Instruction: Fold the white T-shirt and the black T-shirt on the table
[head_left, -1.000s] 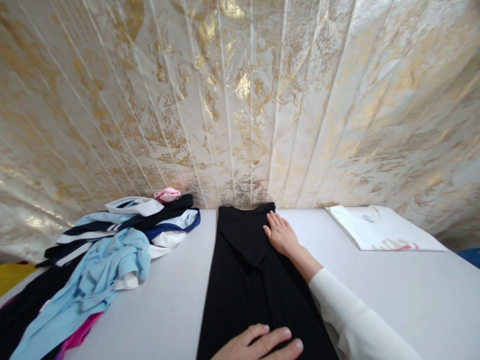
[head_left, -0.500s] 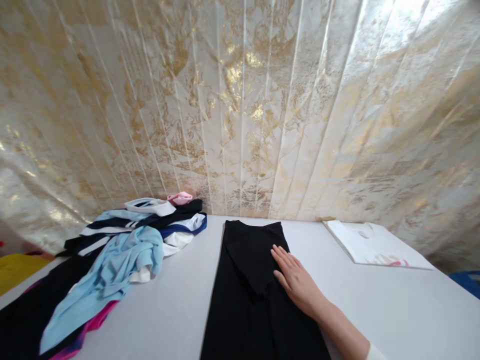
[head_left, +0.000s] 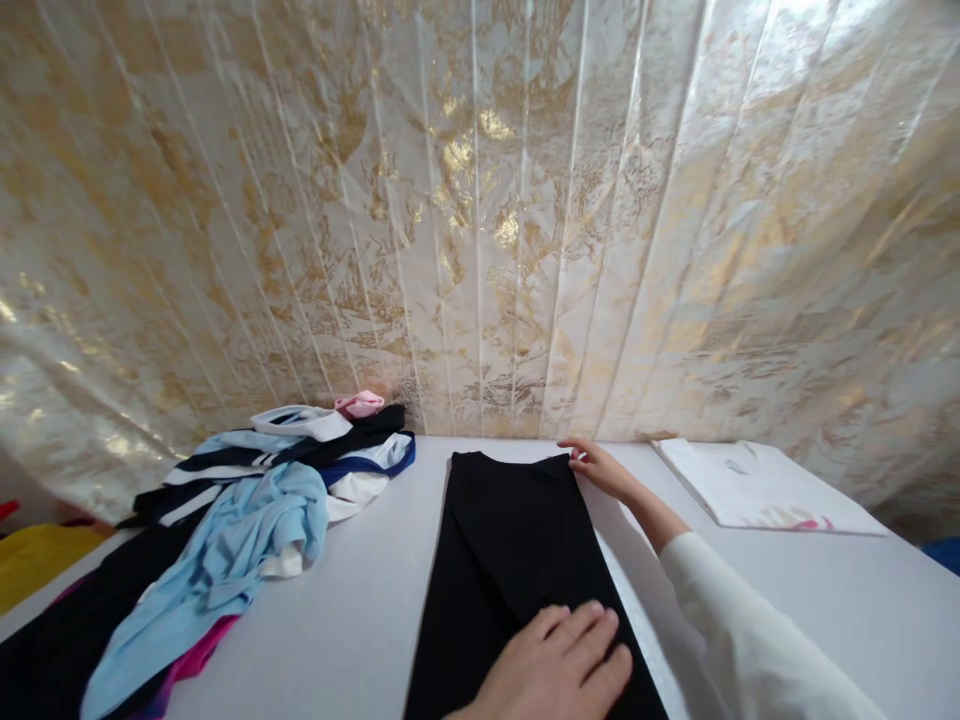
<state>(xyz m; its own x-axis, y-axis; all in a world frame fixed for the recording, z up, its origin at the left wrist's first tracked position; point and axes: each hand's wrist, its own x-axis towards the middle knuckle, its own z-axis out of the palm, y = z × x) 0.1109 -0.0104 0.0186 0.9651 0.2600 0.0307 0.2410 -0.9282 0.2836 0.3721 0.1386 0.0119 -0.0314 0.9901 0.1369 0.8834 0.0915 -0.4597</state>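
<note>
A black garment [head_left: 517, 500] lies folded lengthwise in the middle of the table, running down past the bottom of the view. One part is folded over it as a pointed flap, partly covered now. My right hand [head_left: 598, 468] reaches the garment's far right corner, thumb and fingers closed on its edge. My left hand [head_left: 559, 665] rests palm down on the cloth nearer to me, its fingers stretched out and slightly spread. Whether the garment is a top or trousers cannot be told.
On the left of the white table [head_left: 360, 600] lies a loose heap of clothes, with a light blue garment [head_left: 225, 560] on top. A folded white T-shirt [head_left: 765, 485] lies at the right. Behind the table hangs a gold-patterned sheet [head_left: 480, 250]. Something yellow [head_left: 45, 560] shows at far left.
My right hand has moved from flat on the flap to the garment's far right corner and closed on it. My left hand has come into view and lies on the cloth.
</note>
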